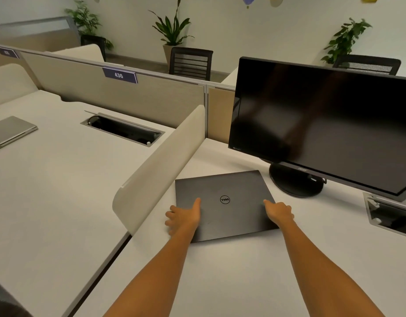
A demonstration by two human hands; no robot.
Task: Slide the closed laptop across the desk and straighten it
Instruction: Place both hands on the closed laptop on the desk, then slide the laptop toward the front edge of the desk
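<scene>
A closed dark grey laptop (222,193) with a round logo on its lid lies flat on the white desk (231,271), turned slightly off square to the desk edge. My left hand (183,217) grips its left side, thumb on the lid and fingers curled over the edge. On the opposite side, my right hand (278,211) holds the right edge the same way, thumb on top. Both forearms reach in from the bottom of the view.
A black monitor (323,124) on a round base (295,181) stands just right of the laptop. A cream divider (156,170) runs along its left. A cable tray (389,213) sits at right. The neighbouring desk holds a silver laptop (11,131) and a cable slot (123,130).
</scene>
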